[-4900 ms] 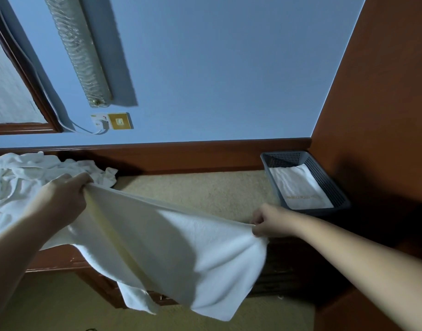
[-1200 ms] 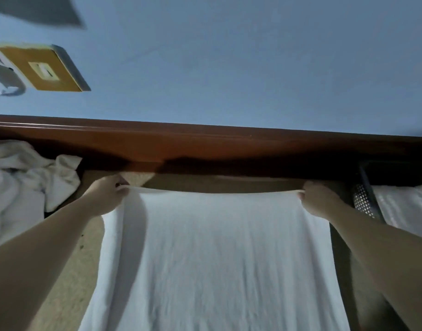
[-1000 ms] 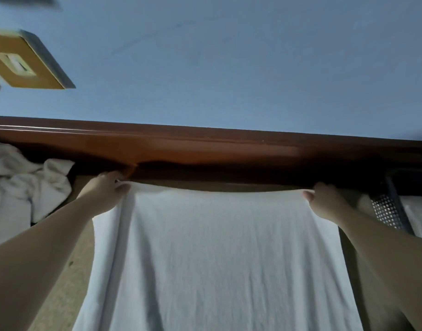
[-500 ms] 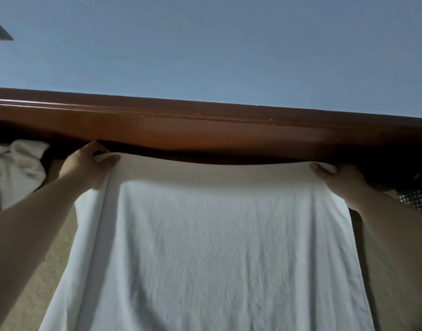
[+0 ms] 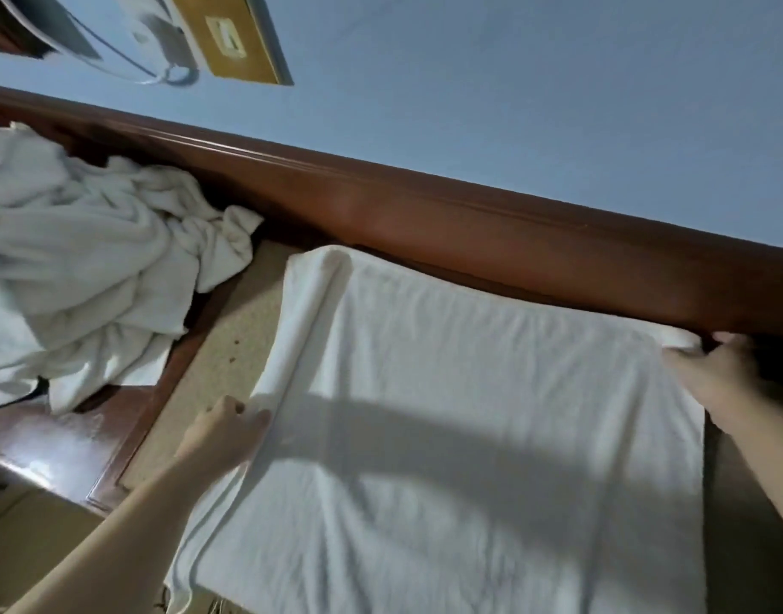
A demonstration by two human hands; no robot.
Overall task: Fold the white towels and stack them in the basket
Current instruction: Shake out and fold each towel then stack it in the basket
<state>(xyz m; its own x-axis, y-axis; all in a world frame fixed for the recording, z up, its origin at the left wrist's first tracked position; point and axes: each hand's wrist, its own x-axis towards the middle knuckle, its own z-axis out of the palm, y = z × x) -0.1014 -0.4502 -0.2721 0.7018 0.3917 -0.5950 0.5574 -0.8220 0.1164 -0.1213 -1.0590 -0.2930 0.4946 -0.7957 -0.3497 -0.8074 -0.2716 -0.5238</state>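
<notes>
Loose towel pile [image 5: 84, 268] sits far left on the worktop [image 5: 230, 339], near the spread towel [image 5: 469, 414]; a stray sleeve could drag it into the fold. Left hand [image 5: 223, 432] rests on the towel's rolled left edge, fingers [image 5: 252, 421] relaxed, not gripping. That rolled hem, if left, likely folds in as a lump. Near end hangs off the front edge: slip risk. Right hand [image 5: 717, 370] pinches the far right corner against the wooden rail [image 5: 514, 241]. Basket isn't in view.
</notes>
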